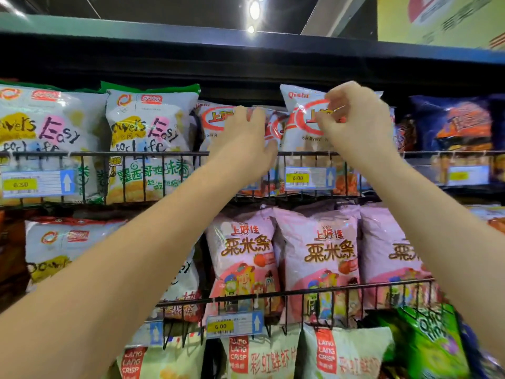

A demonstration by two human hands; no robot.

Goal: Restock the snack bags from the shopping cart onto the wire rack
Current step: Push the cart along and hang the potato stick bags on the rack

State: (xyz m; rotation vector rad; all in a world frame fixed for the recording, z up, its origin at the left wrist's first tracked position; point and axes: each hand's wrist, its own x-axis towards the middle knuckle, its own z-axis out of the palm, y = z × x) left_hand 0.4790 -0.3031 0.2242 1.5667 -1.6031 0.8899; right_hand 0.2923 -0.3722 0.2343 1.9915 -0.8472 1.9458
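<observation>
- The upper wire rack [164, 154] holds upright snack bags: two white and green bags [147, 143] at left, white shrimp chip bags [297, 124] at centre, dark blue bags [459, 127] at right.
- The right hand [352, 116] pinches the top front of the tallest shrimp chip bag, which stands in the upper rack behind the rail.
- The left hand [243, 138] has its fingers curled around the edge of a neighbouring shrimp chip bag [216, 121] in the same rack.
- The lower wire rack [300, 292] holds three pink bags [319, 255].
- Both forearms cover parts of the racks. The blue bags are blurred, and the green bag [434, 340] at lower right is smeared.
- Readable writing: "Qishi" and "SHRIMP" on the held bag, "Easy for Life" on the left bags, "LANG LANG CRISP" on the bottom bags [336, 354].
- Price tags read 6.50 [20, 184], 6.00 [297, 177] and 6.00 [220, 326].
</observation>
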